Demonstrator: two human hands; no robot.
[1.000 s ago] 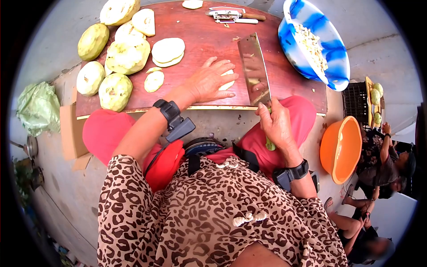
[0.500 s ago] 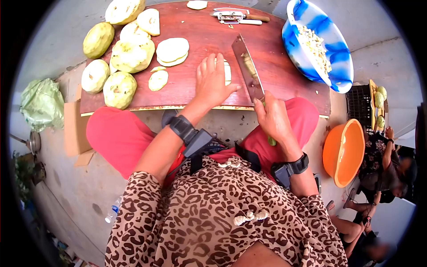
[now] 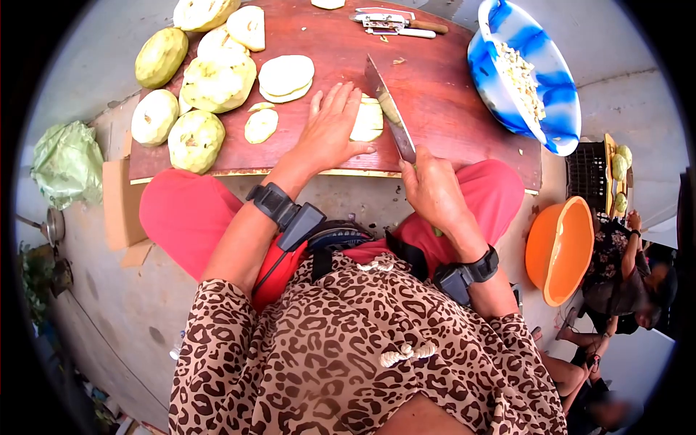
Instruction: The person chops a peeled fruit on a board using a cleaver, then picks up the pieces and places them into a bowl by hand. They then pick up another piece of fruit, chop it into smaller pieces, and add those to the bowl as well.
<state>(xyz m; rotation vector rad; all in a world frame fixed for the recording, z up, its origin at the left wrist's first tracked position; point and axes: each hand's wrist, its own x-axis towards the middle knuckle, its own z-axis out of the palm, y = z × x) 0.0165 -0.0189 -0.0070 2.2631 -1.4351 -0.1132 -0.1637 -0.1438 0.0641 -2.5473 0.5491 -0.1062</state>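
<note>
A red-brown cutting board rests across my knees. My left hand lies flat on it with fingers spread, pressing a stack of pale fruit slices. My right hand grips the handle of a cleaver, whose blade stands on edge against the right side of those slices. More round slices and several peeled pale-green fruits lie on the board's left part.
A blue-and-white bowl of chopped white pieces sits at the board's right end. A peeler lies at the far edge. An orange basin and a seated person are on the right. A green bag lies on the left.
The cleaver swung from flat and raised at the right to upright against the slices. My left hand shifted slightly and keeps pressing the slices.
</note>
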